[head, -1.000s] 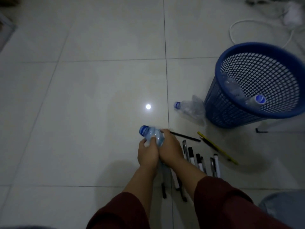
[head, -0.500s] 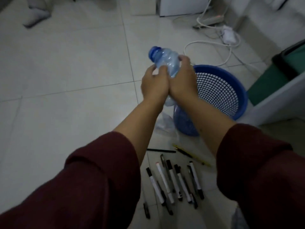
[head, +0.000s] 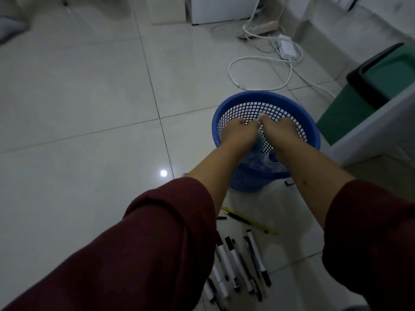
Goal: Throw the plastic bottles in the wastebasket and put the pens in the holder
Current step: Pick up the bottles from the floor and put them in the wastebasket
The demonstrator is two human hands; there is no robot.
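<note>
Wastebasket (head: 313, 140) under both hands (head: 260, 131) (outstretched)

One head-worn camera is looking forward and down, close over the floor (head: 78, 108) and wastebasket (head: 314, 131)

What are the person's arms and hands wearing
Both arms wear loose dark maroon sleeves, the left sleeve and right sleeve pushed up so the forearms are bare. The left hand and right hand are ungloved; no rings or watch visible.
</note>
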